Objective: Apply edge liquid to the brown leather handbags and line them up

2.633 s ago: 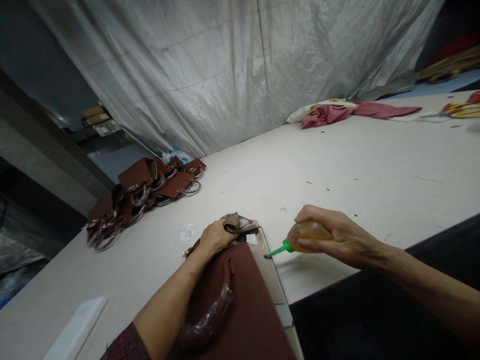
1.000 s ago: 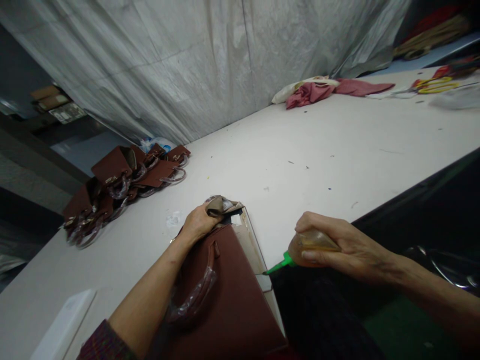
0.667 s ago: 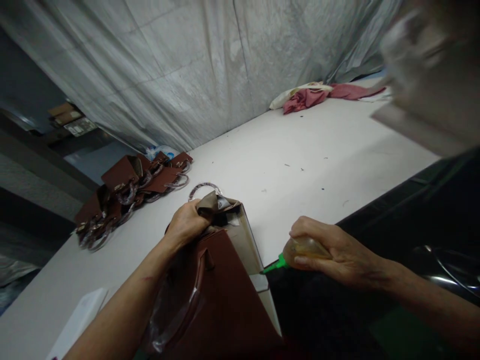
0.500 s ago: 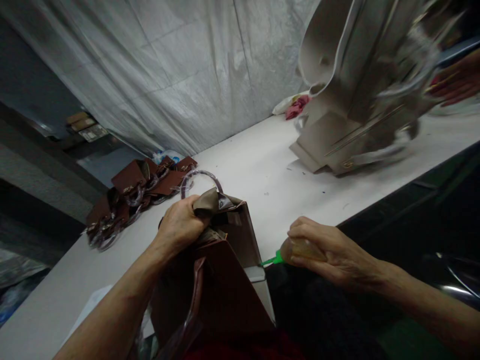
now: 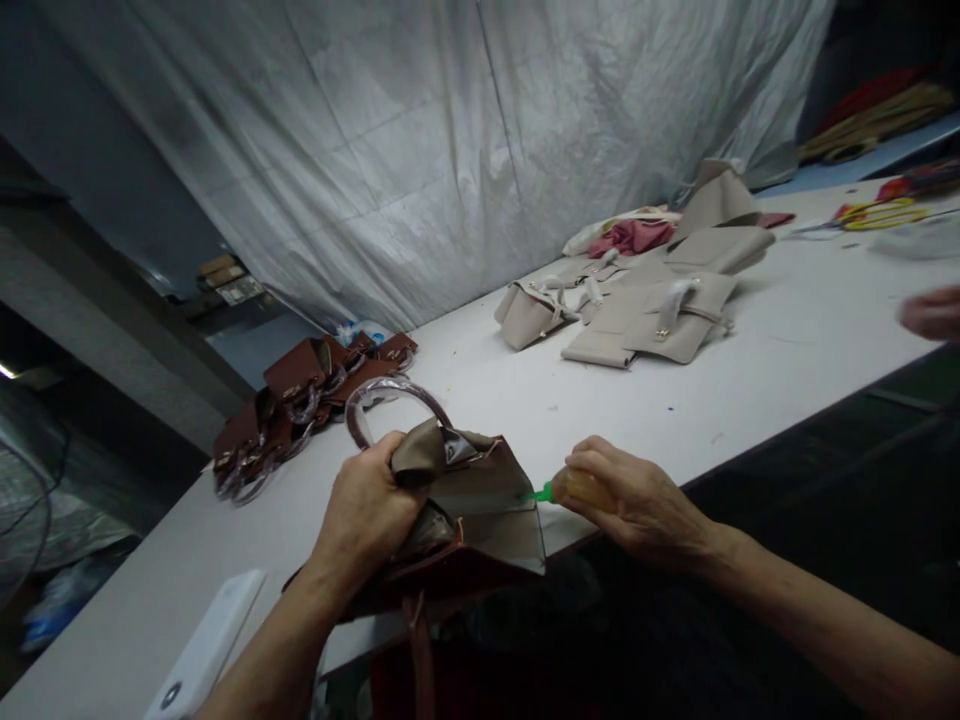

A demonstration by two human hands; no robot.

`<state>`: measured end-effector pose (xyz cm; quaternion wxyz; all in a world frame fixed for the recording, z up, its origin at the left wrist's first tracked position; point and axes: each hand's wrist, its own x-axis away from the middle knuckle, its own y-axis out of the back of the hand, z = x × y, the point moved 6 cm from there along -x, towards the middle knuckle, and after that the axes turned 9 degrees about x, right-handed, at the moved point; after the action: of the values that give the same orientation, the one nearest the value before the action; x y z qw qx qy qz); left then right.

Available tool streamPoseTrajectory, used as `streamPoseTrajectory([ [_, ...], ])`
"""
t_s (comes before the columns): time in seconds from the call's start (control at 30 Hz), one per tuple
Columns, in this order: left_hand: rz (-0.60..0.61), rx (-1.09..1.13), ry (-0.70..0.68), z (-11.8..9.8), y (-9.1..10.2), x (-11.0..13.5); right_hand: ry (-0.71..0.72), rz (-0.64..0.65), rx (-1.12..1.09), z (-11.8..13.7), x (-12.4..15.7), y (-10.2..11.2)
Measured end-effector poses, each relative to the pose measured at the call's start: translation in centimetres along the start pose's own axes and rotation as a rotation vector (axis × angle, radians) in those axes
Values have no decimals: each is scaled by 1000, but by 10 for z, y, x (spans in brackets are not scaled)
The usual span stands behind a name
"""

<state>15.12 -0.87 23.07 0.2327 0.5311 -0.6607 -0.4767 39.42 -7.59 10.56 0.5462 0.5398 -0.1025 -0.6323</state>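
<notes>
A brown handbag [image 5: 480,560] lies tilted at the table's front edge, its open side facing right and showing a pale inside. My left hand [image 5: 369,510] is closed on the bag's bunched olive lining [image 5: 418,452]. One plastic-wrapped handle [image 5: 409,388] arches up behind that hand; another brown handle hangs below. In my right hand [image 5: 637,500] is a squeeze bottle [image 5: 583,490] of amber liquid, fingers wrapped round it. Its green nozzle [image 5: 541,494] points left, at the edge of the bag's opening; whether it touches I cannot tell.
Several brown handbags [image 5: 300,400] are piled at the table's far left. Beige bags [image 5: 660,310] lie at the back right, near a pink cloth [image 5: 634,238] and yellow-handled scissors [image 5: 885,214]. A white box-like object [image 5: 206,650] lies front left. Another person's hand [image 5: 934,312] shows at right.
The brown bag has tipped, turning its opening toward the nozzle. My right hand has moved slightly up and left with the bottle. The beige bags, held up before, now lie on the table.
</notes>
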Motion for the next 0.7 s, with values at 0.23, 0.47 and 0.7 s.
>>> streamPoseTrajectory([
  [0.23,-15,-37,-35,-3,-1,-12,-109,26,-49,-20,-3,0],
  [0.47,-18,-143,-41,-7,-6,-27,-245,134,-95,-33,-2,-4],
  [0.7,0,-114,-23,-5,-7,-28,-297,105,-132,-36,-5,1],
])
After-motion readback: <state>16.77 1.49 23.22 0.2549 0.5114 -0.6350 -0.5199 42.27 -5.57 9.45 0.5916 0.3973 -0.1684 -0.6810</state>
